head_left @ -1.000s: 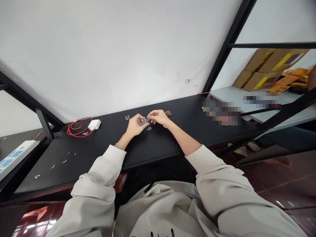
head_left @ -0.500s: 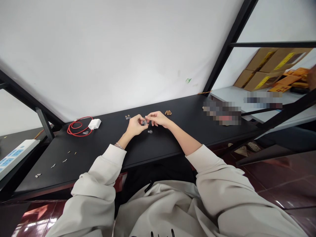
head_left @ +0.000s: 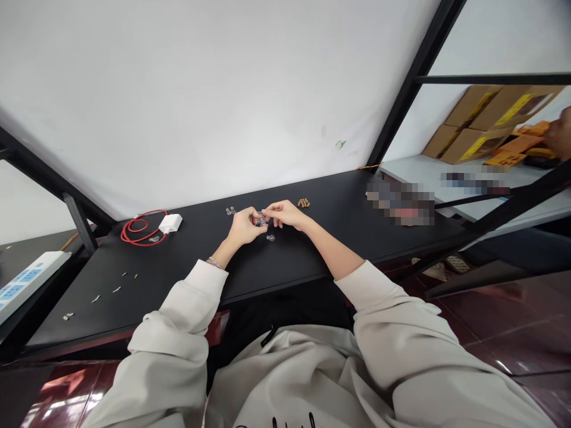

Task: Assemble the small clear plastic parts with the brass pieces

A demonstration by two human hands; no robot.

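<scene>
My left hand (head_left: 246, 225) is closed around a small clear glass bottle (head_left: 261, 222) above the black table. From the right, my right hand (head_left: 284, 214) pinches at the bottle's top; what its fingertips hold is too small to make out. Another small clear bottle (head_left: 270, 238) lies on the table just below the hands. Beyond my left hand stand little stoppered bottles (head_left: 231, 210) with brown tops. A cluster of several small brown corks (head_left: 304, 203) sits to the right of my right hand.
On the black table (head_left: 187, 279), a red cable (head_left: 129, 233) with a white charger (head_left: 170, 223) lies left, a clear piece (head_left: 154, 239) beside it. Small slivers (head_left: 116, 289) are scattered nearer. A power strip (head_left: 27, 282) is far left; cardboard boxes (head_left: 479, 125) stand right. Someone's hand (head_left: 559, 134) shows there.
Both my hands stay in nearly the same place around the small bottle. At the far right, another person's hand has come further into view by the orange items.
</scene>
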